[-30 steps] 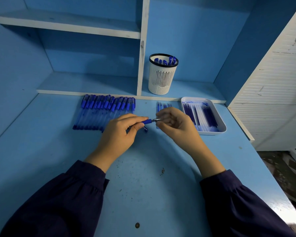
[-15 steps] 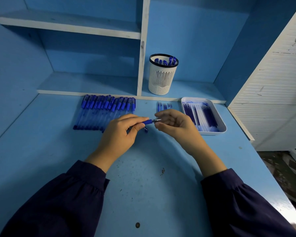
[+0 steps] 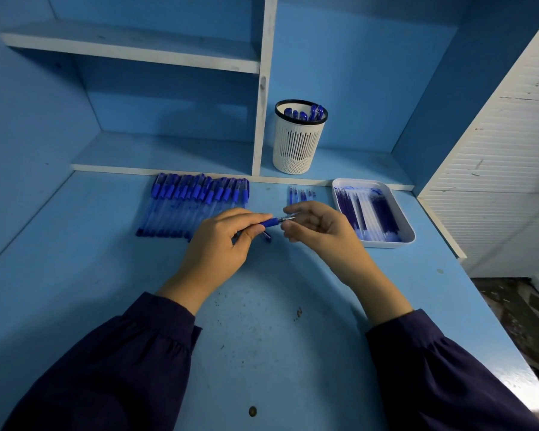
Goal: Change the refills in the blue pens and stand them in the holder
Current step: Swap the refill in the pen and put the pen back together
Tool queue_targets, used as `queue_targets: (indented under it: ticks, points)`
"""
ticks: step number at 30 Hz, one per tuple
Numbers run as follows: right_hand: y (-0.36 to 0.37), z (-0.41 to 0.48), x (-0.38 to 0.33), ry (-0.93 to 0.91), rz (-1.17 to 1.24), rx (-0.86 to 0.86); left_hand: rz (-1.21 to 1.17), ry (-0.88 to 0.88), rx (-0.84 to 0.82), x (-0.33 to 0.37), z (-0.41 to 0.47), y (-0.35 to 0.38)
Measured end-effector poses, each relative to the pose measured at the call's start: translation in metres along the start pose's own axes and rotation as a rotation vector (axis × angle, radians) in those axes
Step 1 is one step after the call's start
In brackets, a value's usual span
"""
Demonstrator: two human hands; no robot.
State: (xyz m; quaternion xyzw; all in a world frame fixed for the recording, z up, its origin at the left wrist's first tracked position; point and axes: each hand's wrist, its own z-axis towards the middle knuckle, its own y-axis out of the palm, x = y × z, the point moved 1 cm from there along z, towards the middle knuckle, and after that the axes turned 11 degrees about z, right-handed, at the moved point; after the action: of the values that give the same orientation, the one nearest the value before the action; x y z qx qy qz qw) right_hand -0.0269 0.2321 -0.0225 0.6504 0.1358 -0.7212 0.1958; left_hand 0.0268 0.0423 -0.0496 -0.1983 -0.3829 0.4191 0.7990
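We see a blue desk w/ blue-and-white shelving at the back and a white slatted panel on the right. Dark sleeves come in from the bottom corners. Far left on the desk lies a row of blue pens, side by side, caps toward the shelf. Far right sits a white tray w/ refills lying lengthwise in it. On the lower shelf, btwn those two, stands a white holder, black rim, a few capped pens upright inside.

Mid-desk, the hands meet above the surface. The left hand grips one pen by the barrel, approx. level, blue grip and metal tip pointing right. The right hand is loosely curled, thumb and forefinger either side of that tip; we can't tell if they pinch it.

Behind the right hand, a few loose refills lie on the desk. Just below the held pen lies a small blue bit, too small to ID.
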Motion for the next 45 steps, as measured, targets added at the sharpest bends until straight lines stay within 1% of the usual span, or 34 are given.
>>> queue_targets:
  ticks: [3, 8, 11, 15, 19, 23, 30, 33, 36, 40, 42, 45]
  points:
    - [0.001, 0.000, 0.000, -0.026, -0.001, -0.011, -0.009, -0.005, 0.000, 0.000, 0.000, 0.000]
    - [0.000, 0.000, -0.001, -0.016, 0.029, -0.002, -0.012, -0.002, 0.000, -0.001, 0.000, 0.000]
    - [0.000, 0.000, 0.000, -0.027, -0.009, -0.007, -0.018, -0.007, 0.000, 0.000, 0.000, 0.000]
    - [0.001, 0.000, 0.000, -0.033, 0.009, -0.008, -0.005, 0.001, 0.006, 0.001, 0.001, -0.001]
    - [0.002, -0.001, -0.002, -0.056, -0.038, -0.019, 0.001, 0.005, -0.004, -0.001, 0.000, 0.001]
    - [0.003, -0.002, -0.003, -0.065, -0.036, -0.013, -0.008, 0.001, 0.000, -0.001, 0.000, 0.000]
    - [0.008, -0.002, 0.001, -0.147, -0.242, 0.088, -0.023, 0.012, 0.039, 0.002, 0.001, -0.002]
    - [0.011, -0.001, 0.005, -0.167, -0.282, 0.110, -0.001, 0.021, 0.047, 0.003, 0.001, -0.003]
    - [0.013, 0.000, 0.003, -0.134, -0.225, 0.133, 0.010, 0.010, 0.045, 0.001, 0.000, -0.004]
    - [0.016, 0.000, 0.001, -0.005, -0.056, 0.135, 0.020, -0.027, 0.049, -0.002, -0.002, -0.008]
    - [0.017, 0.001, 0.005, 0.025, -0.099, 0.141, 0.026, -0.053, 0.075, -0.003, -0.002, -0.011]
    - [0.020, 0.002, 0.013, 0.009, -0.273, 0.128, 0.058, -0.085, 0.100, -0.006, -0.002, -0.016]
